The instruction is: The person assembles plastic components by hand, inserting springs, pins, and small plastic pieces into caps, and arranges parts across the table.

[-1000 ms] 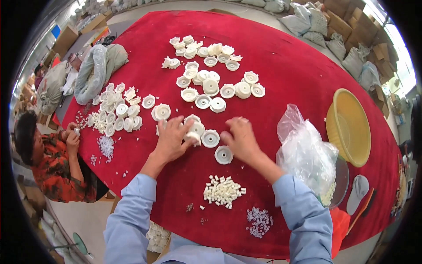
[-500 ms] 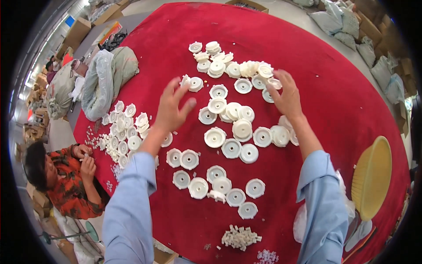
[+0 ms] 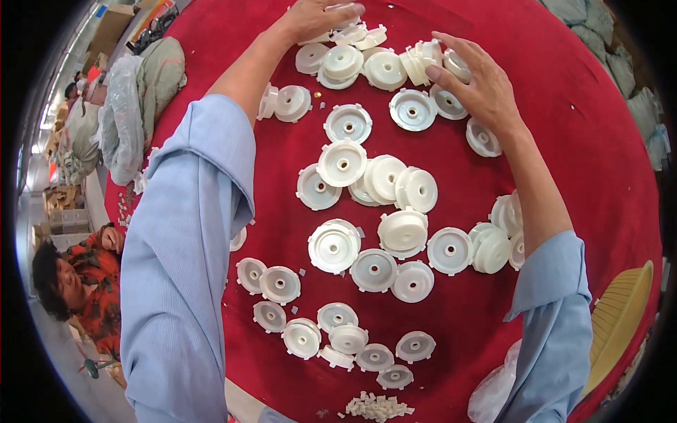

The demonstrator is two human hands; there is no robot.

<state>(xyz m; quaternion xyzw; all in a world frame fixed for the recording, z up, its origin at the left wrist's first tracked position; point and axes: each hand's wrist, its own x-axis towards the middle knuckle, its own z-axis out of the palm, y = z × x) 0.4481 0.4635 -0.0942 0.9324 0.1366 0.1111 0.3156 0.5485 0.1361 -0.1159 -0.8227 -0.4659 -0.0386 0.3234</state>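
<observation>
Many round white plastic wheels with notched rims and centre holes lie scattered, some stacked, such as this wheel (image 3: 334, 247), on a red cloth (image 3: 578, 183). My left hand (image 3: 317, 20) reaches to the far group, fingers stretched over a wheel there; the top edge cuts off part of the hand. Beside the right end of that group, my right hand (image 3: 481, 84) is open, with thumb and fingers spread around a white wheel (image 3: 457, 67). I cannot tell whether those fingers touch it. A single wheel (image 3: 484, 137) lies just below the right hand.
Small white plastic pieces (image 3: 377, 407) form a heap at the near edge. A yellow basket (image 3: 620, 317) stands at the right, near a clear plastic bag (image 3: 497, 388). Far left are sacks (image 3: 159, 81). A co-worker in a patterned shirt (image 3: 95, 299) sits at the left.
The view has shifted forward and closer over the table. My left hand has moved from open space to the far wheels. My right hand stays beside the wheels at the group's right end.
</observation>
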